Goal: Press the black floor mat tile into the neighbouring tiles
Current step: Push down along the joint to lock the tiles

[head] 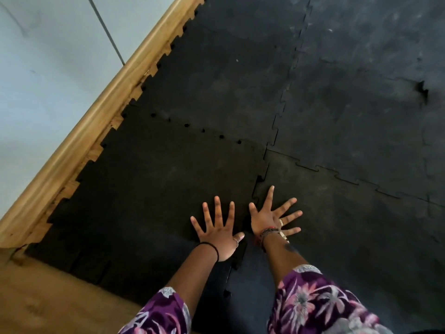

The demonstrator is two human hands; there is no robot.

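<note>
Far left: pale wall (pixel 48 68) w/ light wooden skirting board (pixel 96 112) running diagonally; toothed edge of the mat field butts against it. Next: the black interlocking foam floor mat tile (pixel 149 201), lying flat on the tan floor (pixel 48 297) at the near-left corner of the field, between skirting and the already-laid neighbouring black tiles (pixel 349 116). Its far seam (pixel 204 130) still shows a row of small dark gaps, so tabs there look only partly seated; judged approx. mid-task. Left hand (pixel 216 233) lies flat on this tile, palm down, fingers splayed, gripping nothing, just left of the vertical jigsaw seam (pixel 258 186). That seam shows an open notch just above the hands, so not fully locked there. Right hand (pixel 269 220) is likewise flat and spread, holding nothing, resting just right of the seam on the adjoining tile, thumb at the joint. Purple floral sleeves (pixel 320 307) cover both forearms. Seams further right appear closed. Remaining, by judgement: press along the vertical seam, then the far seam, until gaps close.
</note>
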